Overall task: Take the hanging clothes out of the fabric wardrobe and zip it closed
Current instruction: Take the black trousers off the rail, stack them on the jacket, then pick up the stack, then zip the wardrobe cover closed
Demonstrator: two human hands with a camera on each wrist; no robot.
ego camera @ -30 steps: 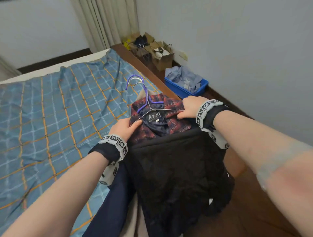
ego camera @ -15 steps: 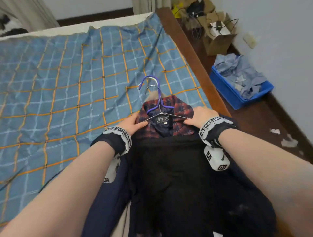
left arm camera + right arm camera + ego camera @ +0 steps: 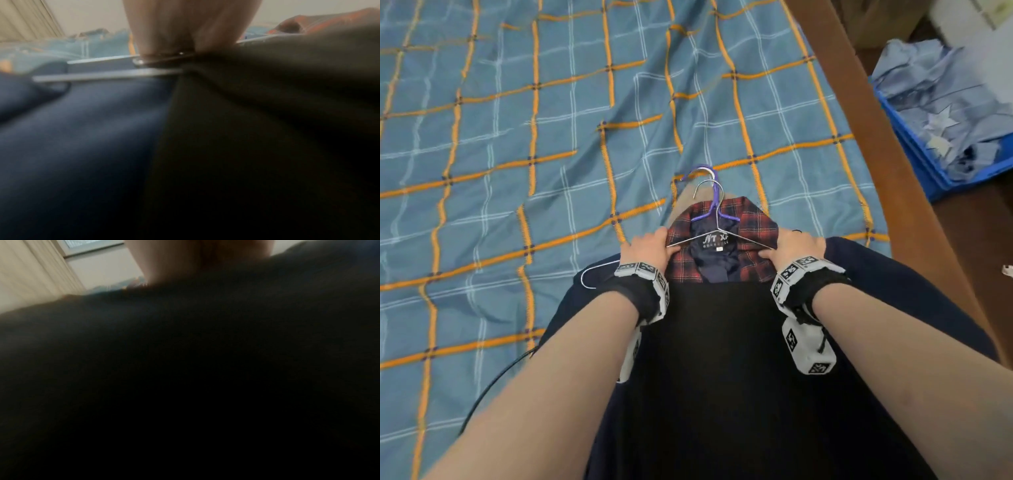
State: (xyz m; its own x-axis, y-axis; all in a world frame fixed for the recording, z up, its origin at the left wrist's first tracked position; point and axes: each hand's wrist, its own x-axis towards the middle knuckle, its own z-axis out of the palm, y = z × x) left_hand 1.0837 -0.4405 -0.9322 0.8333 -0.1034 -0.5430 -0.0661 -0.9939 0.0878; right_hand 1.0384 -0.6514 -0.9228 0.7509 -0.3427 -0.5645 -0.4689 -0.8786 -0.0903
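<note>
A bundle of clothes on hangers lies on the bed: a navy jacket with a red plaid collar (image 3: pixel 753 222) and a black garment (image 3: pixel 722 359) over it. A purple hanger hook (image 3: pixel 702 173) and a wire hanger (image 3: pixel 717 236) stick out at the collar. My left hand (image 3: pixel 654 245) grips the bundle's left shoulder, and in the left wrist view its fingers (image 3: pixel 185 24) curl over a wire hanger (image 3: pixel 107 76). My right hand (image 3: pixel 791 246) grips the right shoulder; black cloth (image 3: pixel 185 369) fills the right wrist view. The wardrobe is out of view.
The bed carries a blue sheet with orange checks (image 3: pixel 517 137). Its wooden side rail (image 3: pixel 876 137) runs along the right. Beyond the rail a blue crate (image 3: pixel 914 150) of light blue clothes stands on the dark floor. A black cable (image 3: pixel 493 387) lies at the lower left.
Both hands have moved the bundle forward and down from beside the bed's edge onto the sheet. The head view has tilted down and come closer.
</note>
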